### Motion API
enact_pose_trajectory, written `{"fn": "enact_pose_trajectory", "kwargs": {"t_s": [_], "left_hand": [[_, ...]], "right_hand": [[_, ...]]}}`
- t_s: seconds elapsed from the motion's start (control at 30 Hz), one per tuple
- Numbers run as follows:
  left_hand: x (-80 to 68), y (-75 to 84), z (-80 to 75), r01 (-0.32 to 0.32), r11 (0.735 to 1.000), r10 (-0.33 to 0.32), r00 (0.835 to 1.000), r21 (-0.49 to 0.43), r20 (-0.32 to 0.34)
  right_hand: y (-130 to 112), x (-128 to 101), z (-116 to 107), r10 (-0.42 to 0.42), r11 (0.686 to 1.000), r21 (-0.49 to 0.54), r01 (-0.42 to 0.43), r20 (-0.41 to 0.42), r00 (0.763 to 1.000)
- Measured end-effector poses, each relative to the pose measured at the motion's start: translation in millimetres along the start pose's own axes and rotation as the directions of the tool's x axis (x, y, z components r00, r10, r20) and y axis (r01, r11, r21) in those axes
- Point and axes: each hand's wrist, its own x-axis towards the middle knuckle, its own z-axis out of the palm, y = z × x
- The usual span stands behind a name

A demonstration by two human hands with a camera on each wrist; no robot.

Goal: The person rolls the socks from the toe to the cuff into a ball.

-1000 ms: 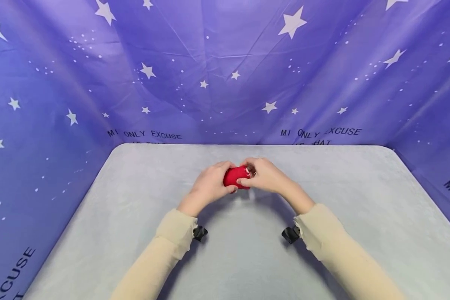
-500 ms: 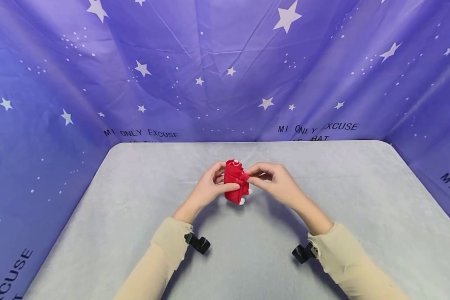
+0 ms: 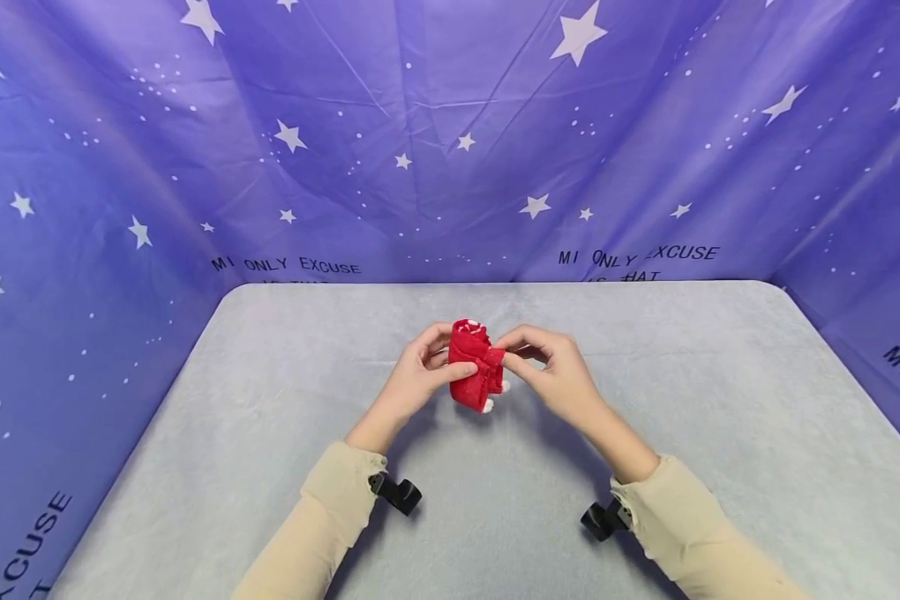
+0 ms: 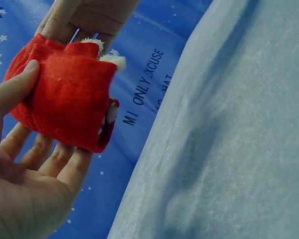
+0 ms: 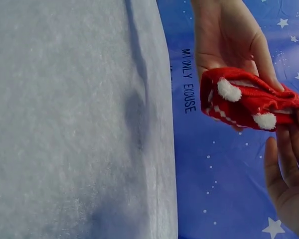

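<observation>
Between the two hands, above the table, is a rolled-up piece of red knitted or felt-like fabric [image 3: 467, 393]; its exact kind cannot be told. White pom-poms [image 5: 265, 120] hang at its lower end, and a white pattern lines its inner layers in the right wrist view. My left hand [image 3: 414, 377] grips the roll, thumb across the front and fingers behind it. At the right side, my right hand [image 3: 566, 373] pinches a loose edge of the fabric between thumb and fingers. In the left wrist view the smooth red outer face [image 4: 72, 94] shows.
A table with a grey cloth top [image 3: 690, 375] lies under the hands. Behind it hangs a purple-blue curtain [image 3: 450, 100] with white stars and printed lettering. Black wrist cameras [image 3: 397, 493] sit at both sleeve cuffs.
The red roll has turned from lying sideways to standing more upright. My right hand has shifted from gripping its end to pinching its edge, and pulls that edge slightly outward.
</observation>
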Motion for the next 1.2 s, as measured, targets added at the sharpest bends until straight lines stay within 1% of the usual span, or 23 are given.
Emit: {"fn": "enact_pose_trajectory", "kwargs": {"t_s": [0.07, 0.17, 0.2, 0.3, 0.37, 0.43, 0.5, 0.6, 0.67, 0.73, 0.83, 0.93, 1.07, 1.2], "left_hand": [[-1.2, 1.3, 1.5, 0.000, 1.000, 0.000, 1.000, 0.022, -0.029], [-3.6, 3.7, 5.5, 0.008, 0.998, -0.002, 0.995, 0.061, -0.102], [-4.6, 4.7, 7.1, 0.005, 0.997, 0.005, 0.992, 0.077, -0.128], [-7.5, 7.7, 12.5, -0.015, 0.986, 0.048, 0.980, 0.168, -0.194], [-9.3, 9.7, 15.4, -0.033, 0.972, 0.084, 0.973, 0.234, -0.213], [-10.7, 11.8, 17.6, -0.048, 0.958, 0.110, 0.972, 0.282, -0.208], [-11.8, 12.6, 19.1, -0.054, 0.959, 0.107, 0.978, 0.277, -0.181], [-13.4, 13.8, 20.7, -0.037, 0.969, 0.072, 0.988, 0.242, -0.136], [-13.7, 13.3, 21.2, -0.021, 0.976, 0.048, 0.991, 0.215, -0.123], [-13.3, 12.2, 21.0, -0.008, 0.979, 0.036, 0.990, 0.203, -0.134], [-12.2, 7.7, 19.5, -0.007, 0.981, 0.040, 0.986, 0.195, -0.165], [-12.0, 3.8, 18.3, -0.006, 0.979, 0.045, 0.982, 0.206, -0.186], [-11.9, 3.3, 20.9, -0.006, 0.980, 0.044, 0.981, 0.198, -0.191], [-10.8, 2.2, 22.4, 0.005, 0.989, 0.022, 0.984, 0.150, -0.177]], "right_hand": [[-1, -1, 1, -0.017, 1.000, -0.017, 0.016, -0.007, 1.000], [-3, -2, 3, -0.050, 0.996, -0.071, 0.050, -0.006, 0.999], [-4, -3, 3, -0.063, 0.993, -0.096, 0.062, -0.006, 0.998], [-4, -4, 6, -0.097, 0.982, -0.165, 0.093, -0.014, 0.995], [-4, -4, 7, -0.116, 0.972, -0.207, 0.109, -0.023, 0.993], [-4, -4, 9, -0.131, 0.964, -0.239, 0.120, -0.030, 0.991], [-3, -3, 10, -0.143, 0.955, -0.268, 0.128, -0.038, 0.989], [-5, -3, 10, -0.148, 0.947, -0.293, 0.128, -0.048, 0.988], [-6, -3, 10, -0.149, 0.942, -0.310, 0.126, -0.051, 0.987], [-8, -3, 10, -0.145, 0.941, -0.317, 0.120, -0.056, 0.988], [-8, -4, 10, -0.140, 0.941, -0.319, 0.110, -0.072, 0.987], [-9, -4, 9, -0.138, 0.941, -0.318, 0.112, -0.060, 0.989], [-9, -4, 11, -0.149, 0.934, -0.331, 0.135, -0.017, 0.989], [-9, -5, 12, -0.190, 0.923, -0.345, 0.172, -0.021, 0.981]]}}
